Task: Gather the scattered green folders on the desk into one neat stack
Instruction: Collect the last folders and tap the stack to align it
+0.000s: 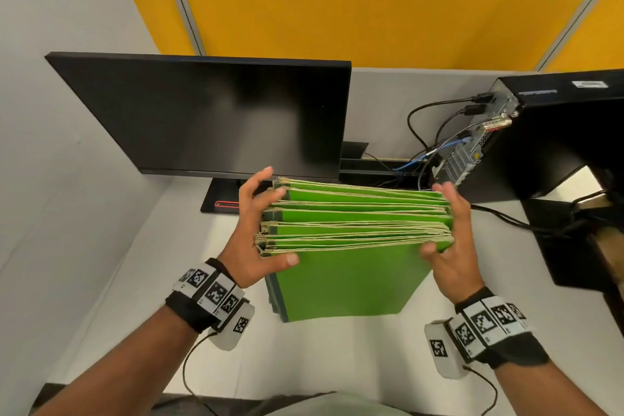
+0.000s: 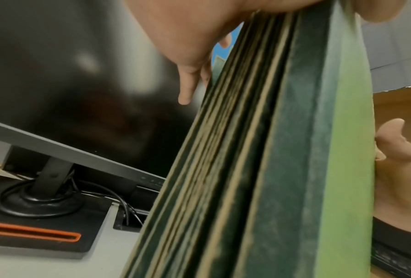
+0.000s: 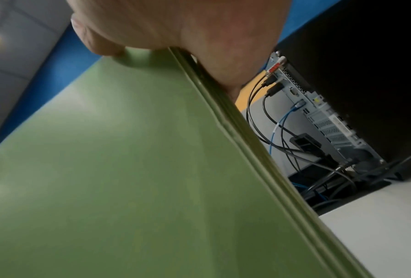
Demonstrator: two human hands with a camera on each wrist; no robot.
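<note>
A thick bundle of green folders (image 1: pixel 351 280) stands on edge on the white desk (image 1: pixel 337 358), top edges fanned and uneven. My left hand (image 1: pixel 260 223) grips its left end, thumb on the front cover and fingers spread over the top and back. At the right end, my right hand (image 1: pixel 450 223) holds it with the thumb in front and the fingers behind. The left wrist view shows the dark spines of the folders (image 2: pixel 283 169) under my left hand (image 2: pixel 187 28). In the right wrist view, the green front cover of the folders (image 3: pixel 128 169) sits below my right hand (image 3: pixel 175 28).
A black monitor (image 1: pixel 209 118) stands just behind the folders, its base (image 1: pixel 223 204) marked with a red slot. A black computer tower (image 1: pixel 557 132) with several cables (image 1: pixel 432 145) is at the back right. Grey partition walls close the left and back.
</note>
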